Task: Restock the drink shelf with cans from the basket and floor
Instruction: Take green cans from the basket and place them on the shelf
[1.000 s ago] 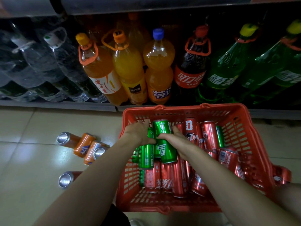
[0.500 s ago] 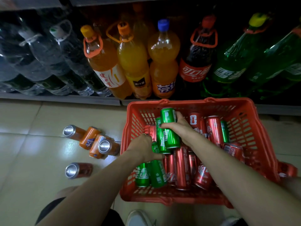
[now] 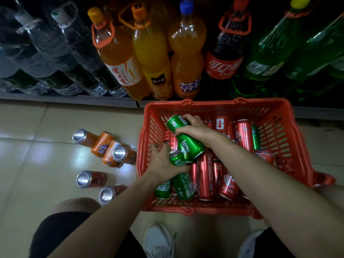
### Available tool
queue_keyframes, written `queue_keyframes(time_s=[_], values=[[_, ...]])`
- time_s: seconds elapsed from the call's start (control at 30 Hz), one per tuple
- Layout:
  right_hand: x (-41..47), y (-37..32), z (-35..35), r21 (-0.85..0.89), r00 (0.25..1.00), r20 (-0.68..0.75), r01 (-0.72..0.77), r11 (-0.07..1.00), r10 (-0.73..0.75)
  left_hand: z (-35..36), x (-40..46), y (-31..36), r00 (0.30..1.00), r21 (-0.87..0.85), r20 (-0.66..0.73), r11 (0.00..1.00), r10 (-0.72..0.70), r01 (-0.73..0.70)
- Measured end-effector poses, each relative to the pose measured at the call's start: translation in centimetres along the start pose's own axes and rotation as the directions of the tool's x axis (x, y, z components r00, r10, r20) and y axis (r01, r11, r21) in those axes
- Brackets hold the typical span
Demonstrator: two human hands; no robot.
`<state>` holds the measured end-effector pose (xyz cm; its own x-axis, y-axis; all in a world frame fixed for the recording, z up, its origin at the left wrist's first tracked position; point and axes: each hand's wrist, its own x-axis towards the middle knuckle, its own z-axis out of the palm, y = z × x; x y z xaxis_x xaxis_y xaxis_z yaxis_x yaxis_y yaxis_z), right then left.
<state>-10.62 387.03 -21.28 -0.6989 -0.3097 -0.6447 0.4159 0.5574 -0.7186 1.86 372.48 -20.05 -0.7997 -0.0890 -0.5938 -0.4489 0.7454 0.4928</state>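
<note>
A red plastic basket point(image 3: 275, 116) sits on the floor before the drink shelf, holding several red cans point(image 3: 204, 175) and green cans point(image 3: 162, 190). My right hand point(image 3: 195, 129) grips a tall green can point(image 3: 188, 138), possibly with a second one under it, lifted above the pile. My left hand point(image 3: 162, 162) holds another green can point(image 3: 183, 179) at the basket's left side, its top end tipped up. Orange cans point(image 3: 104, 146) and red cans point(image 3: 91, 179) lie on the floor to the left of the basket.
The bottom shelf point(image 3: 68, 101) holds large bottles: clear water point(image 3: 46, 58) at left, orange drinks point(image 3: 152, 58) in the middle, cola point(image 3: 227, 58) and green soda point(image 3: 270, 58) at right. My knee point(image 3: 61, 231) and white shoe point(image 3: 158, 239) are below.
My right hand has raised its green can higher and toward the shelf. My left hand has closed round a green can in the basket and tipped its top upward.
</note>
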Motion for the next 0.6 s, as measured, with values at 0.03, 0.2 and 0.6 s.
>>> queue_keyframes(time_s=[0.03, 0.2, 0.6], values=[[0.0, 0.0, 0.0, -0.005, 1.000, 0.001, -0.009, 1.000, 0.009, 0.1, -0.3, 0.0, 1.000, -0.057, -0.005, 0.998, -0.015, 0.015], [-0.2, 0.0, 0.1, -0.005, 0.996, 0.021, -0.082, 0.997, 0.082, 0.3, -0.9, -0.6, 0.994, -0.332, 0.081, 0.939, -0.069, 0.092], [-2.2, 0.7, 0.3, 0.439, 0.994, 0.113, -0.051, 0.897, 0.001, 0.6, -1.5, -1.0, 0.976, -0.502, 0.087, 0.837, -0.200, 0.217]])
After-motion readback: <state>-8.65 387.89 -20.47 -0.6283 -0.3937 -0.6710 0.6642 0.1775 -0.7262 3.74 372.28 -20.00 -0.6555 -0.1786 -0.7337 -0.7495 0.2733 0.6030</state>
